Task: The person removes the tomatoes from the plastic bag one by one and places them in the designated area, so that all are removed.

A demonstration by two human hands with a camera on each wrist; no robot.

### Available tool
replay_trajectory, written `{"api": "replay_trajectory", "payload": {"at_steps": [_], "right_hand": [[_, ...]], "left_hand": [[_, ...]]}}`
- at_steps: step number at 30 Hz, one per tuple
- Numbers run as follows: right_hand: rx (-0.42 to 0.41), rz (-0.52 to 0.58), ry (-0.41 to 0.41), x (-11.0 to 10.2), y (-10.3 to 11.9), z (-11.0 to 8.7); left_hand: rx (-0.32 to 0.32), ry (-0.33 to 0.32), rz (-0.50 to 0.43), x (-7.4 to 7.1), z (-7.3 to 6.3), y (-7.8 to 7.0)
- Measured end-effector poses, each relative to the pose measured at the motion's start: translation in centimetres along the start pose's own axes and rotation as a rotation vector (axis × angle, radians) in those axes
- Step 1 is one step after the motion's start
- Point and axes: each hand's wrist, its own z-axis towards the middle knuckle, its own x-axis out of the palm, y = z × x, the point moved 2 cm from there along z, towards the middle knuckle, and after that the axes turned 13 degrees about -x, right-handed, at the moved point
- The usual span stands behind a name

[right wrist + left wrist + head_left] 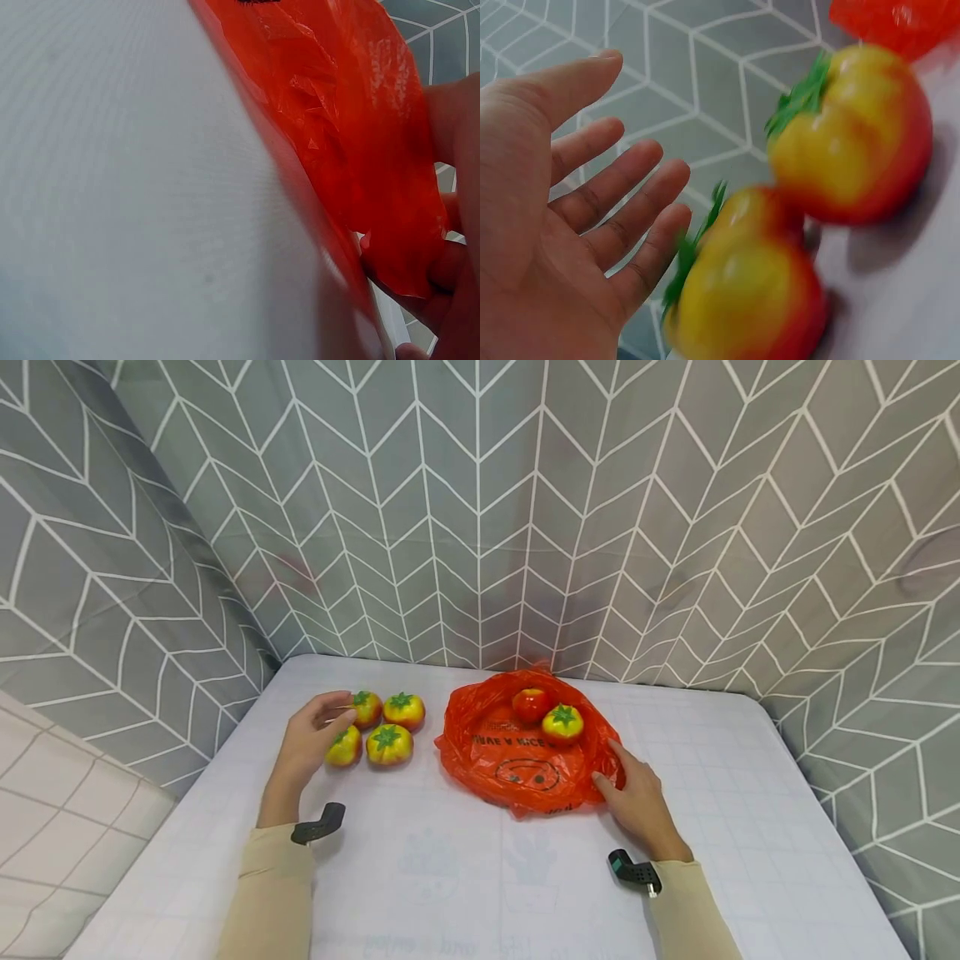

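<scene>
My left hand (pixel 315 731) hovers at the left side of several red-and-yellow tomatoes with green leafy tops, its fingers spread and nothing in its grasp. In the left wrist view, one tomato (pixel 746 289) sits right by its fingertips, and another tomato (pixel 855 139) lies farther right. My right hand (pixel 637 793) grips the right edge of a red plastic bag (pixel 480 768); the right wrist view shows the thin red film (pixel 390 165) between thumb and fingers. The bag lies spread open with a red tomato (pixel 531 704) and a yellowish tomato (pixel 562 724) on it.
A white table (pixel 450 893) with faint printing carries everything. Grey curtain (pixel 480 527) with a white zigzag pattern rises behind its back edge and along the sides. Each wrist wears a small black camera mount, one left (pixel 318 824), one right (pixel 634 871).
</scene>
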Motion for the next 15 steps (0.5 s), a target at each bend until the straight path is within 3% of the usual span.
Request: {"api": "replay_trajectory", "payload": {"at_steps": [5, 15], "right_hand": [[0.012, 0.013, -0.015, 0.2, -0.2, -0.1], [-0.002, -0.001, -0.045, 0.4, -0.1, -0.1]], "left_hand": [[0.031, 0.063, -0.029, 2.0, 0.7, -1.5], [0.092, 0.188, 0.002, 5.7, 0.8, -4.0]]}}
